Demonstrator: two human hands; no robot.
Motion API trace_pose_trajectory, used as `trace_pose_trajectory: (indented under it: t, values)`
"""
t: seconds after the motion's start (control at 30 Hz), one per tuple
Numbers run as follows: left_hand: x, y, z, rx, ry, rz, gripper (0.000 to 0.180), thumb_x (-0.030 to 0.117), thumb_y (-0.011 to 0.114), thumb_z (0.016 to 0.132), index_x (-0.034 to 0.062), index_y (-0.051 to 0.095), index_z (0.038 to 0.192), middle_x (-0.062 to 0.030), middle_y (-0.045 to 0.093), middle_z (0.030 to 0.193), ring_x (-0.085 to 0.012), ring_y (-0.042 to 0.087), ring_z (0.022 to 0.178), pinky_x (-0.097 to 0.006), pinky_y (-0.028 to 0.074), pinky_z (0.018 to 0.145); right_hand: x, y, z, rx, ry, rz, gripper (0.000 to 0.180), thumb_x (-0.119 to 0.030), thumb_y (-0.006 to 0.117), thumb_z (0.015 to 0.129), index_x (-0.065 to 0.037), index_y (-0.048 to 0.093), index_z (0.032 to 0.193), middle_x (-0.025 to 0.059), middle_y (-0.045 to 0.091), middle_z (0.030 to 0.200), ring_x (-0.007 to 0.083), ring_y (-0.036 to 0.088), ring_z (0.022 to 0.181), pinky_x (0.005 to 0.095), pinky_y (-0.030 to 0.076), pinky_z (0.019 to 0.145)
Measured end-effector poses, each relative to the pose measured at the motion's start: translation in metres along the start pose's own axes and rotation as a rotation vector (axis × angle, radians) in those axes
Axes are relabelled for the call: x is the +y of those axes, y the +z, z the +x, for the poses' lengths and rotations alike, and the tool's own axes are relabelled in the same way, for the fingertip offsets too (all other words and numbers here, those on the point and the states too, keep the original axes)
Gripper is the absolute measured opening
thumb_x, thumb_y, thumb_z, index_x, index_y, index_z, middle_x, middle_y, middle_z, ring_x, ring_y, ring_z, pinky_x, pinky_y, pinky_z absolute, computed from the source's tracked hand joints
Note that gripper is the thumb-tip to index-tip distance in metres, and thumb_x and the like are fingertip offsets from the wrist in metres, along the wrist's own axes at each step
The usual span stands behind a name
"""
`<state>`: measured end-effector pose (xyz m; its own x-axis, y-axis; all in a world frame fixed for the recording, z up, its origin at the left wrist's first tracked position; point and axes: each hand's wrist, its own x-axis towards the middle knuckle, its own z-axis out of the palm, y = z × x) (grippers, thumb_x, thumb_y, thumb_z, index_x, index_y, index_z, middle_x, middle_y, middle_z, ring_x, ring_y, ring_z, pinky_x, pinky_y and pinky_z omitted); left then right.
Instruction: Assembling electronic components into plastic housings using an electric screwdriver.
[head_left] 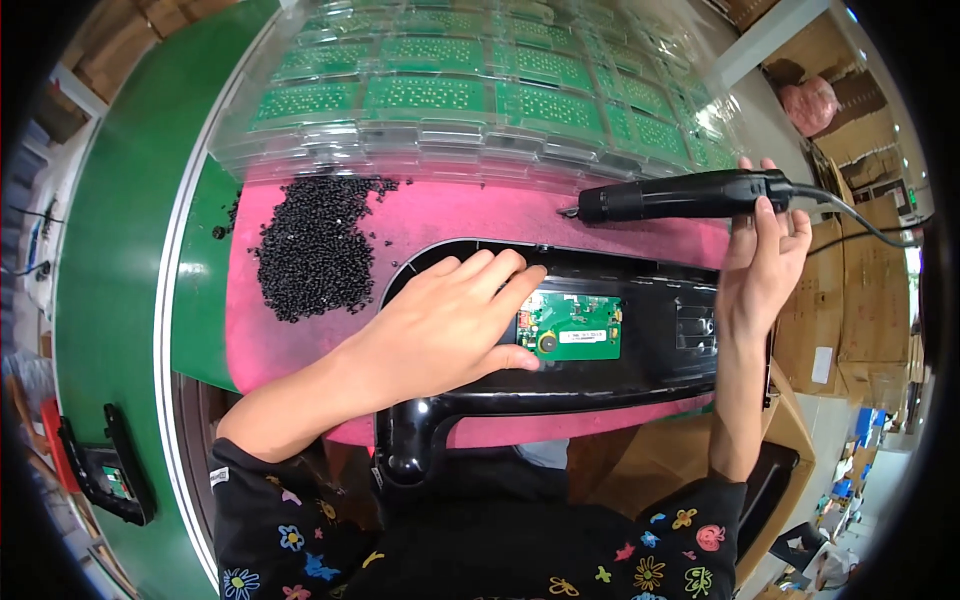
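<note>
A black plastic housing (650, 355) lies across the work mat, its bent end toward the lower left. Set into it is a green circuit board (585, 340) with small parts and a white label. My left hand (450, 315) lies over the left part of the housing, thumb and index finger apart at the board's left end. Whatever is under the palm is hidden. In my right hand (765, 245) is a black corded electric screwdriver (670, 197), gripped near its cord end. It is level above the mat, beyond the housing, its bit pointing left toward a heap of small black screws (315, 250).
Stacked clear plastic trays (430, 135) holding several green boards stand behind the pink mat (480, 210). On the green bench at left lies another black housing (105, 470) with a board in it. Cardboard boxes (870, 290) stand at right; the cord (860, 215) runs that way.
</note>
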<state>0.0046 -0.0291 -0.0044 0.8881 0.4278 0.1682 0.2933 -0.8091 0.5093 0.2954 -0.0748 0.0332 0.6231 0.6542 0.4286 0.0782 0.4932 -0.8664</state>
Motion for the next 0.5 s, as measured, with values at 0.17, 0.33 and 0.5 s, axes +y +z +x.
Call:
trace_pose_trajectory:
  t: [0.17, 0.33, 0.5]
  values:
    - [0.000, 0.002, 0.000, 0.008, -0.010, 0.002, 0.068, 0.044, 0.067, 0.083, -0.0023, 0.049, 0.130, -0.0130, 0.053, 0.118, -0.0286, 0.055, 0.105, -0.039, 0.042, 0.088, 0.021, 0.046, -0.022, -0.247, 0.320, 0.305, 0.035, -0.023, 0.055, 0.100, -0.002, 0.043, 0.126, 0.0177, 0.057, 0.123, 0.0298, 0.053, 0.116, 0.0414, 0.037, 0.107]
    - [0.001, -0.001, -0.001, 0.031, -0.076, -0.031, 0.057, 0.040, 0.067, 0.085, -0.0010, 0.052, 0.122, -0.0127, 0.055, 0.114, -0.0290, 0.056, 0.102, -0.038, 0.041, 0.087, -0.004, 0.055, -0.018, -0.173, 0.369, 0.586, 0.040, -0.042, 0.054, 0.099, -0.006, 0.049, 0.117, 0.0043, 0.052, 0.085, 0.0196, 0.050, 0.086, 0.0402, 0.040, 0.093]
    - [-0.001, -0.002, 0.000, 0.093, -0.091, -0.031, 0.041, 0.026, 0.064, 0.090, -0.0006, 0.053, 0.119, -0.0143, 0.057, 0.107, -0.0306, 0.058, 0.099, -0.039, 0.042, 0.085, -0.018, 0.040, -0.017, -0.406, 0.374, 0.914, 0.038, -0.046, 0.054, 0.097, -0.010, 0.055, 0.108, -0.0036, 0.048, 0.070, 0.0110, 0.044, 0.067, 0.0317, 0.036, 0.079]
